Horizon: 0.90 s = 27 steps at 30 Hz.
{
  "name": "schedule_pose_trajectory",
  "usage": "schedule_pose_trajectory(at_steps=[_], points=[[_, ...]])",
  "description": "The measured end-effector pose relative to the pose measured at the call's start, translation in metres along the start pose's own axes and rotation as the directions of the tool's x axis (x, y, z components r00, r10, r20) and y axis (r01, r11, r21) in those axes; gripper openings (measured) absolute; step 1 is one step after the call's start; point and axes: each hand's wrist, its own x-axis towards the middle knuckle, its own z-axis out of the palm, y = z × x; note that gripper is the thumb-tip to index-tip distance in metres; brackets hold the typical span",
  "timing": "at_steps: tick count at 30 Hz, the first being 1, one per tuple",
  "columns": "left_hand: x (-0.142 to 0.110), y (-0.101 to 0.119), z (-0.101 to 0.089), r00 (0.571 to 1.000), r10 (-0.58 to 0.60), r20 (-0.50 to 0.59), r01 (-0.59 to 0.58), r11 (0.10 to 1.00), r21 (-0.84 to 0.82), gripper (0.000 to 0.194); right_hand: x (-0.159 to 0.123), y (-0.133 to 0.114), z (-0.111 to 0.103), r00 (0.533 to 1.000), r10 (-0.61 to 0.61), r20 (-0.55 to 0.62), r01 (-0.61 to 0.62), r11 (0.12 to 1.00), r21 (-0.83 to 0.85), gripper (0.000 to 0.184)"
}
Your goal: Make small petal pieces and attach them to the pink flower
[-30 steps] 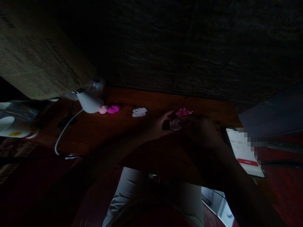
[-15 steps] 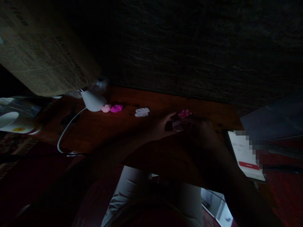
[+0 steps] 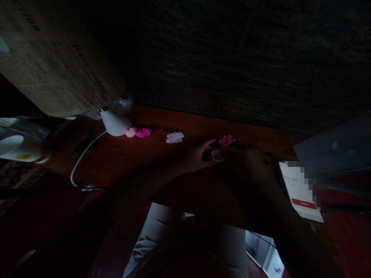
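My left hand (image 3: 199, 155) is over the right half of the wooden table, its thumb and fingers curved around a small pale, thin-looking piece (image 3: 217, 155). Close beside it, my right hand (image 3: 247, 157) is in deep shadow with bent fingers that reach toward the same piece; what they pinch is too dark to make out. Just beyond both hands lies a crumpled glossy pink lump (image 3: 226, 140). Further left on the wood are a flat whitish crumpled lump (image 3: 174, 137), a bright magenta lump (image 3: 144, 133) and a light pink lump (image 3: 131, 132).
A lamp with a newspaper-print shade (image 3: 66, 65) and white base (image 3: 116, 122) stands at left, its white cable (image 3: 74, 170) looping over the table (image 3: 124, 154). A white cup (image 3: 17, 148) is at far left. A lit phone (image 3: 301, 193) lies at the right edge. A dark wall rises behind.
The view has shifted very slightly. Both hands keep nearly the same place and hold, and the lumps on the table have not moved.
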Motion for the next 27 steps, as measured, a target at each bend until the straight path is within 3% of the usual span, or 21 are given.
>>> schedule_pose_trajectory(at_steps=[6, 16, 27], points=[[0.000, -0.002, -0.001, 1.000, 0.006, 0.013, -0.006, 1.000, -0.003, 0.084, 0.001, -0.002, -0.001, 1.000, -0.004, 0.029, 0.004, 1.000, 0.016, 0.030], [0.000, 0.000, 0.000, 1.000, -0.009, 0.002, 0.009, 1.000, 0.003, 0.082, 0.001, -0.002, 0.002, 0.994, 0.097, 0.042, -0.098, 0.995, 0.011, 0.025], [-0.001, 0.000, -0.003, 1.000, 0.005, 0.022, -0.006, 0.999, 0.052, 0.085, -0.002, -0.006, -0.016, 0.967, 0.249, -0.062, -0.237, 0.958, 0.160, 0.024]])
